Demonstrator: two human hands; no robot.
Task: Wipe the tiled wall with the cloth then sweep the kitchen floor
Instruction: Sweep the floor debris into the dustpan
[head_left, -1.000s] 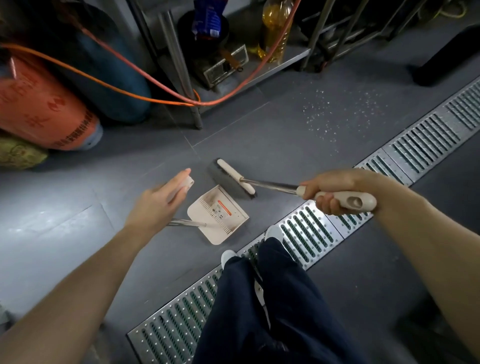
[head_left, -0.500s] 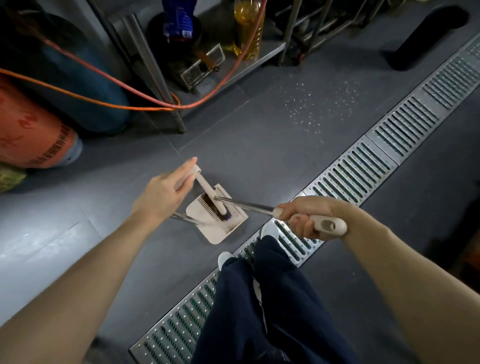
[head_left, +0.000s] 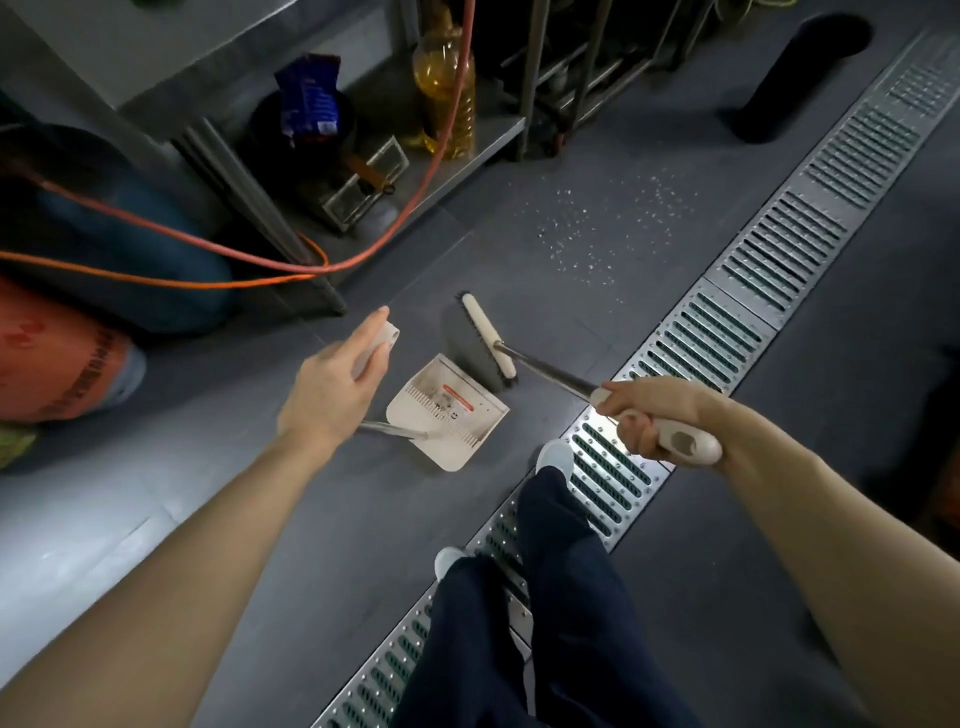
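Dim, cool overhead light. Glare on the floor drain grate (head_left: 737, 332) and a pale sheen on the floor tiles (head_left: 62, 551), lower left. Upper corners fall into shadow. Wide-angle bending at frame edges stretches my forearms. Slight overall softness; fine detail smeared.

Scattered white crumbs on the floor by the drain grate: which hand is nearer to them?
Right. The right hand grips the broom handle just below the crumbs; the left hand holds the dustpan handle, farther off to their lower left.
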